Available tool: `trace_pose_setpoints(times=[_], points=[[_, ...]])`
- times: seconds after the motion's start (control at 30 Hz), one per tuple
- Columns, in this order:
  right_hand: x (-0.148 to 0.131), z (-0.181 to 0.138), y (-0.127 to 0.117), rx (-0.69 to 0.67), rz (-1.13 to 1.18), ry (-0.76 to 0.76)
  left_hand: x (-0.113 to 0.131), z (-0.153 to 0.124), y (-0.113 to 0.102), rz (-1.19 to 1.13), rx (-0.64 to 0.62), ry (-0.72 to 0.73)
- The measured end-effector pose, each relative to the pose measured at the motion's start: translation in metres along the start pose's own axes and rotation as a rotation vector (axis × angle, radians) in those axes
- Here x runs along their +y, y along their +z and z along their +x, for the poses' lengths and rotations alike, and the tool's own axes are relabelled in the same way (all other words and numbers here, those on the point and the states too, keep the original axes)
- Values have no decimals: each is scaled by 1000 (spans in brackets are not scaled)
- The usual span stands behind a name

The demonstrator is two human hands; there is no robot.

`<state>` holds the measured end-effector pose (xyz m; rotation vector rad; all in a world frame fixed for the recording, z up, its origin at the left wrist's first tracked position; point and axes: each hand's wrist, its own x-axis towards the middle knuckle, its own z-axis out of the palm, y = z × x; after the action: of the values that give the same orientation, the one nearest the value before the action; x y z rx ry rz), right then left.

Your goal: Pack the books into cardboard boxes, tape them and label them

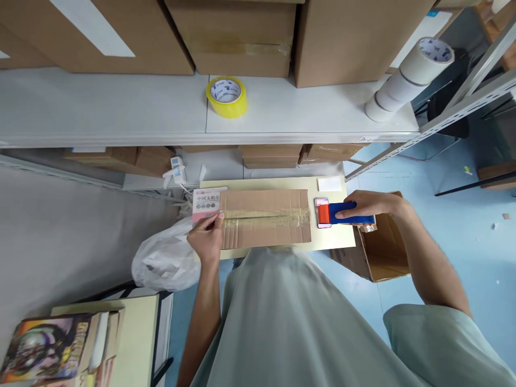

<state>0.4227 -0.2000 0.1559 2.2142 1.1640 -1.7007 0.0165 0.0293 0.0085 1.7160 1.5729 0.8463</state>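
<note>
A flat brown cardboard box point(266, 201) lies on the pale yellow tabletop point(336, 239). Clear tape runs along its middle seam. My left hand point(207, 236) is at the box's left edge, thumb and forefinger closed at the end of the taped seam; what they pinch is too small to make out. In my right hand point(358, 204) is a blue tape dispenser point(341, 210) with a red front, held to the right of the box. Partly under its front shows a dark-framed, pinkish, phone-like thing point(322, 223). A printed pink-and-white book or sheet point(205, 200) lies partly under the box's left end.
Above, a grey shelf point(153, 107) holds large cartons, a yellow tape roll point(228, 102) and stacked white rolls point(411, 78). An open carton point(387, 255) stands right of the table. At left are a white plastic bag point(167, 258) and books point(48, 344) on another surface.
</note>
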Motion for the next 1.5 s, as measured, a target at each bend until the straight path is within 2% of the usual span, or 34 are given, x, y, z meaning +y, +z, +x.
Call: trace_pose_setpoints(times=[0.13,0.37,0.6,0.8,0.93,1.1,1.2,1.3,1.4,1.5], points=[[3,15,8,67,-29,31,3,-1,-1,-5,-7,-1],[20,15,8,-30,104,-56,6,0,-3,14,-5,-7],[38,14,13,-7,97,-4,3,0,-2,3,-26,7],[12,23,28,119,-8,100,1,-3,-3,13,-32,23],[-14,24,41,199,-211,100,-2,-3,-4,0,-29,20],[-41,21,67,370,-471,155,-2,-5,-2,10,-33,23],[-50,33,87,463,-541,220,-3,-7,-4,0,-32,11],[-49,45,99,497,-522,216,-4,-6,-8,-19,-70,4],[-44,43,92,610,-461,237,7,1,-10,-3,-50,68],[-47,28,63,816,-386,222,42,13,-5,-12,-40,258]])
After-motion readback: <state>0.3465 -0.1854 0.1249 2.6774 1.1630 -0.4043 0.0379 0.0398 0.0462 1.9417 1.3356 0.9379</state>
